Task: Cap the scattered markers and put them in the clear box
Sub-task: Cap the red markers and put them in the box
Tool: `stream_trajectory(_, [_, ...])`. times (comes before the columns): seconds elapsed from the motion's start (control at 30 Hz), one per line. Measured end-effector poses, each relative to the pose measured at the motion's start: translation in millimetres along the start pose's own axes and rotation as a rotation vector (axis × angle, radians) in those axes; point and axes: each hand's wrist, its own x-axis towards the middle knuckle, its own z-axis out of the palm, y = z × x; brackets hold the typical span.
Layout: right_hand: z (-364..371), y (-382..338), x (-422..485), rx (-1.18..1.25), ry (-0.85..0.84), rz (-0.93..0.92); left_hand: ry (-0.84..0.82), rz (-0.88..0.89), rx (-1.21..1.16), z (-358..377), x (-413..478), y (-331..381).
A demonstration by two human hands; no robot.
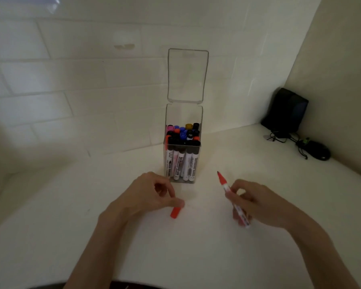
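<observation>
From the head view: the box [182,163] stands upright on the desk [71,205], its lid [187,76] flipped up behind it, and it's already packed with capped markers [183,161] standing on end.

Just in front of the box and a little left, the left hand [146,197] has its fingers curled, thumb and fingertip pinching the upper end of a red cap [175,212]. Whether the cap's lower end touches the desk, I can't tell.

In front of the box to the right, the right hand [256,205] grips the last loose marker [227,190] around mid-barrel, bare red tip pointing up toward the box.

I'd say both pieces are light, stiff plastic, smooth enough to slip, so a firm pinch matters. The barrel is the place to hold, well clear of the soft inky tip. The cap wants gripping by its closed end, mouth free. The box looks tippy and nearly full, so the drop-in needs care.

Far right of the box, a dark object [286,111] and cords [300,142] sit in the corner.
</observation>
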Motion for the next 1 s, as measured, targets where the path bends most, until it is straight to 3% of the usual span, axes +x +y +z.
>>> stream_trajectory(0.17, [13,19,25,0.025,0.347,-0.287,-0.045,0.071,0.124,14,-1,6])
stream_trajectory(0.4, [29,33,32,-0.001,0.584,-0.468,0.092,0.152,-0.306,18,-2,28])
stream_trajectory(0.67, [36,27,29,-0.132,0.603,-0.511,0.162,0.163,-0.386,19,2,25])
stream_trajectory(1.0, [53,18,34,-0.275,0.642,-0.530,0.247,0.257,-0.258,29,3,26])
